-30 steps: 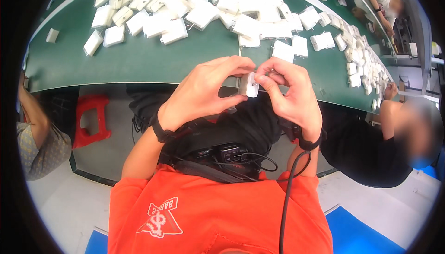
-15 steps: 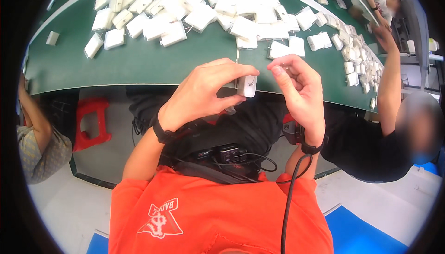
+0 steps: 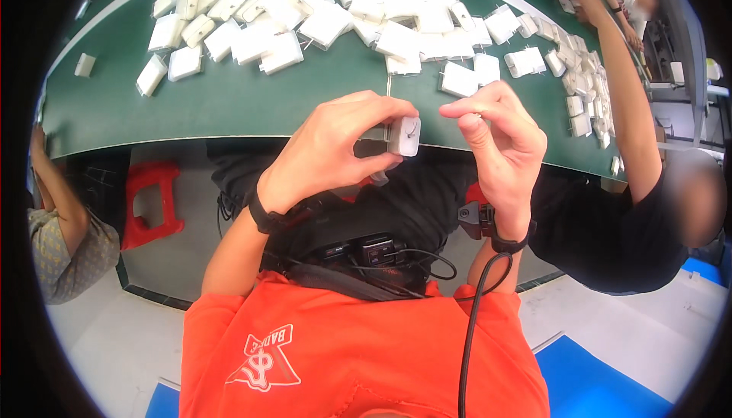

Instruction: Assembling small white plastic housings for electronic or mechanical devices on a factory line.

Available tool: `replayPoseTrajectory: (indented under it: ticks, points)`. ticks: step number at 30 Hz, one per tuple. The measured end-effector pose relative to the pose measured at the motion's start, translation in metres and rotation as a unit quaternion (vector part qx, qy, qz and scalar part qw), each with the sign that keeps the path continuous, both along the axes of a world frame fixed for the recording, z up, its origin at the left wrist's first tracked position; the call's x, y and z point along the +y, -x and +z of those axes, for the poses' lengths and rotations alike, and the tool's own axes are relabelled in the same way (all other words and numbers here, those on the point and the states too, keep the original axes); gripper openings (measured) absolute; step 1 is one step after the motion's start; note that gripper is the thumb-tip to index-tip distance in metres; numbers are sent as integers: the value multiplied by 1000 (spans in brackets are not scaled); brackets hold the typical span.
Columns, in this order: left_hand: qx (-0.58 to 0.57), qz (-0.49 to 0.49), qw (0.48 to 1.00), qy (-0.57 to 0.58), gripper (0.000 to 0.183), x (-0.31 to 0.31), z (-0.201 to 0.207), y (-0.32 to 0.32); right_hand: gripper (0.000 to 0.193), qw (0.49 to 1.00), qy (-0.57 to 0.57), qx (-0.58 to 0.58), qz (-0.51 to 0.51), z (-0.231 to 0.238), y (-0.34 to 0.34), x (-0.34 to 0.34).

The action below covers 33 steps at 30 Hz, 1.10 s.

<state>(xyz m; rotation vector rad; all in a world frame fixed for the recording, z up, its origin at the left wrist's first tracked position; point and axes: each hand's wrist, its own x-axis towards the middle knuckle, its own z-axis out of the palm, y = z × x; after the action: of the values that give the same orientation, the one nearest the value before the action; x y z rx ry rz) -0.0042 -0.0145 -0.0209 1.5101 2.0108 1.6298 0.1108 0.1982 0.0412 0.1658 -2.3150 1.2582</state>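
Observation:
My left hand grips a small white block, apparently a plug adapter, between thumb and fingers over the table's near edge. Its end face is turned up and shows a thin dark mark or wire. Just to the right, my right hand is raised with thumb and fingers drawn together, apart from the block. Something tiny may sit at its thumb tip, too small to make out. Beyond both hands lies a heap of similar white blocks, many in clear wrapping and some with metal prongs showing.
The green table curves around me. More white blocks line its right side, and a lone one lies far left. A co-worker's arm reaches across at right; another person's arm is at left, near a red stool.
My right hand has turned and its fingers have closed toward the thumb. The block in my left hand has tilted slightly. The co-worker at right has reached farther across the table.

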Motion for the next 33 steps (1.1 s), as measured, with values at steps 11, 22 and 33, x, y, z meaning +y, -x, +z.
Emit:
replayPoseTrajectory:
  ticks: [11,22,33]
  points:
    - [-11,-3,1000,-2,52,1,-1,1,7,996,38,-53,-54,-6,-1,-12]
    - [-17,-3,1000,-5,54,0,-3,1,5,998,21,-46,-50,-10,1,-10]
    - [-8,-2,1000,-4,53,0,-2,1,8,998,7,-49,-25,-9,1,-7]
